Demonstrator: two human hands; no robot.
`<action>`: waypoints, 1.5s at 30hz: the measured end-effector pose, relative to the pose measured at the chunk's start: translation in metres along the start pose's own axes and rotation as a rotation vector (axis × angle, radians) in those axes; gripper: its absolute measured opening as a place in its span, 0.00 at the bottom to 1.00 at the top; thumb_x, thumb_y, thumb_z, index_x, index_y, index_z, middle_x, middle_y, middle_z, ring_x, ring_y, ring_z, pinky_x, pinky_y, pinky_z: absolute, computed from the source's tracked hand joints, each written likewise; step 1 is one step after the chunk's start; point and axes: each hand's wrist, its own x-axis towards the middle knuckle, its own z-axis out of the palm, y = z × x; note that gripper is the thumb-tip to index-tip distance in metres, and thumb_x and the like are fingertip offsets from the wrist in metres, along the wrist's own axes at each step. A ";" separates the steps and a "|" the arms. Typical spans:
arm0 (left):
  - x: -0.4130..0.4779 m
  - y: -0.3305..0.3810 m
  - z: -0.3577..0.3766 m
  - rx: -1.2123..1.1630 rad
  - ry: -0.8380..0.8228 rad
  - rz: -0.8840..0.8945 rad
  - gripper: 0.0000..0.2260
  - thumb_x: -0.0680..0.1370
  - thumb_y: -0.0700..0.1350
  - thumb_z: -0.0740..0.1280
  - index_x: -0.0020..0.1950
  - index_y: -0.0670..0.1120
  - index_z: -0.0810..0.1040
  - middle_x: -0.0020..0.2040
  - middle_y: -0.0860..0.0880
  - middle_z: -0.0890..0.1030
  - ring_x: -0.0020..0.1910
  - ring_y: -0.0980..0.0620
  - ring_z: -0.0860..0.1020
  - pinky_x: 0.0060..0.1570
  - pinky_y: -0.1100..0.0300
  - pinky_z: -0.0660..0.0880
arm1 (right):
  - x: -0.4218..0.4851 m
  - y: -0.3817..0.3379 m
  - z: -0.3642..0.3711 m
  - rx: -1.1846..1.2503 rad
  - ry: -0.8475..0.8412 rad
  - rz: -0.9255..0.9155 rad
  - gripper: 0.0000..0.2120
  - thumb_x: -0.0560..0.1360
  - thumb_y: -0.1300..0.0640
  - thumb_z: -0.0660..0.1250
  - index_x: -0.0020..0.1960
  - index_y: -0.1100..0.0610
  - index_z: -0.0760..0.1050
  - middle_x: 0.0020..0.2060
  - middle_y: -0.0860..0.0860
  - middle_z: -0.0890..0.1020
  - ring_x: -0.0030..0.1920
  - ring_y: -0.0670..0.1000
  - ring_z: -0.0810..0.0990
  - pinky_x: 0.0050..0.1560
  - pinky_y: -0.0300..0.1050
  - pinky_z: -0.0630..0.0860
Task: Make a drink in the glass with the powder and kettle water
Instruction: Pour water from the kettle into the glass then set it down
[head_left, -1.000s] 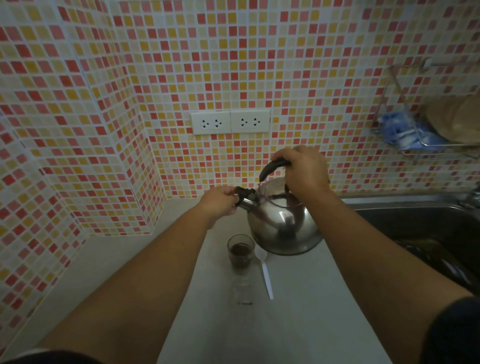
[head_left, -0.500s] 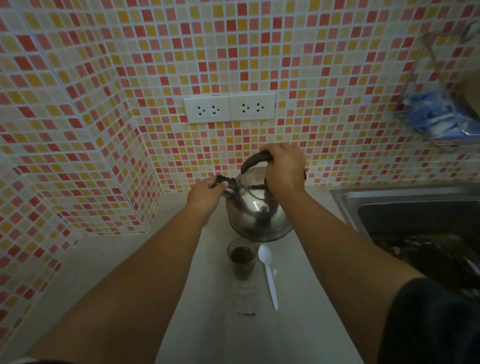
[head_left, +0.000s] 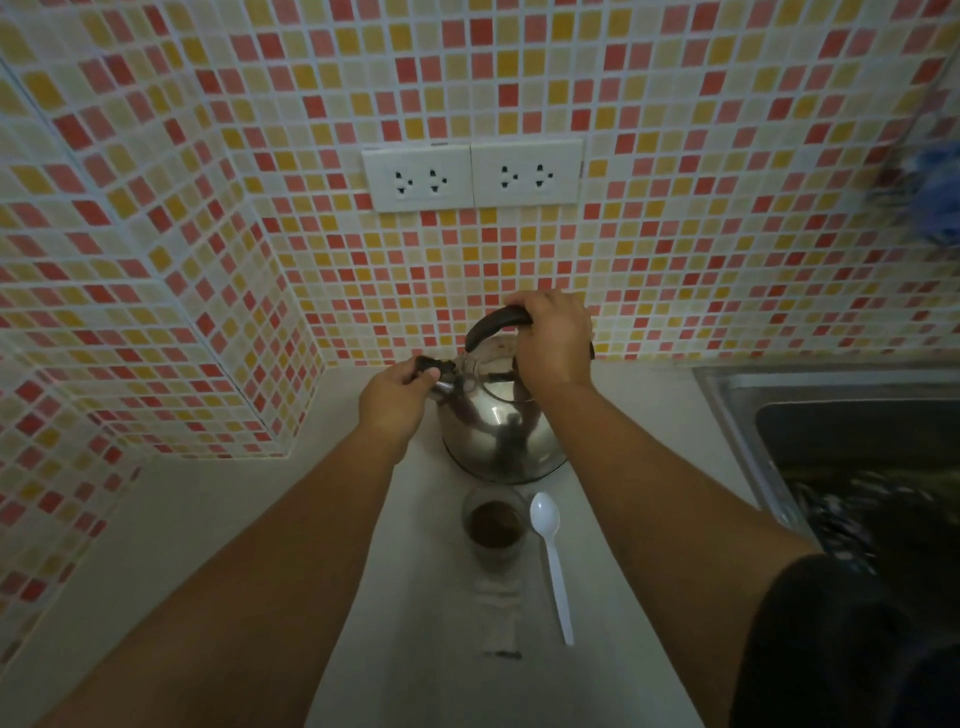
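A shiny steel kettle (head_left: 501, 431) with a black handle stands on the pale counter (head_left: 208, 530) near the tiled wall. My right hand (head_left: 553, 338) grips the handle from above. My left hand (head_left: 397, 397) pinches the black cap on the kettle's spout. Just in front of the kettle stands a small clear glass (head_left: 493, 527) holding dark brown liquid. A white plastic spoon (head_left: 553, 561) lies to its right, bowl toward the kettle. An opened pale sachet (head_left: 501, 621) lies flat in front of the glass.
A steel sink (head_left: 852, 447) with dark contents lies at the right. Two white wall sockets (head_left: 472, 174) sit above the kettle. A tiled corner juts out on the left. A blurred blue item (head_left: 935, 197) hangs at the upper right.
The kettle has moved back from above the glass toward the wall and now rests on the counter. Both hands stayed on it. The view has tilted down and left.
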 end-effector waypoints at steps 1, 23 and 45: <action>0.002 -0.002 0.001 -0.004 0.003 -0.002 0.13 0.76 0.45 0.66 0.60 0.47 0.79 0.51 0.51 0.78 0.52 0.51 0.73 0.53 0.58 0.66 | 0.001 0.001 0.002 0.004 -0.007 0.006 0.15 0.73 0.68 0.62 0.57 0.58 0.78 0.52 0.57 0.81 0.55 0.57 0.74 0.60 0.50 0.71; 0.026 -0.018 0.004 0.028 0.053 -0.026 0.13 0.76 0.46 0.66 0.59 0.46 0.79 0.48 0.51 0.78 0.50 0.51 0.73 0.52 0.58 0.66 | 0.008 0.014 0.032 0.034 -0.062 0.091 0.14 0.72 0.66 0.65 0.56 0.56 0.77 0.51 0.54 0.81 0.55 0.54 0.73 0.60 0.48 0.71; 0.009 -0.002 0.007 0.066 0.099 -0.114 0.30 0.76 0.53 0.66 0.74 0.48 0.59 0.75 0.46 0.62 0.72 0.42 0.62 0.68 0.50 0.63 | 0.000 0.008 0.006 -0.034 -0.102 -0.071 0.19 0.69 0.64 0.66 0.60 0.56 0.73 0.58 0.53 0.77 0.61 0.54 0.69 0.65 0.49 0.66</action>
